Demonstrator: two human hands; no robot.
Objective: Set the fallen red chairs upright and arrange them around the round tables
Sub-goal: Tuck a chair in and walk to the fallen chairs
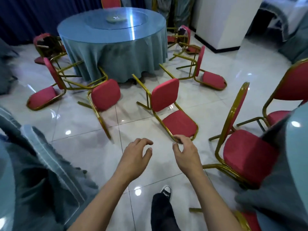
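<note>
I reach both hands toward the nearest fallen red padded chair with a gold metal frame (pixel 168 104), which lies on its back on the glossy white tiled floor (pixel 80 124), seat pad upright and legs pointing at the round worktop draped in blue-green cloth under a glass top (pixel 113 52). My right hand (pixel 186 151) is at the gold rim at the top of the backrest, fingers curled at it; I cannot tell whether that grip has closed. My left hand (pixel 135 151) hovers just beside, loosely curled, holding nothing. I judge the backrest top is the lever: lifting there should swing the chair onto its legs. More red chairs lie toppled around the worktop's edge.
</note>
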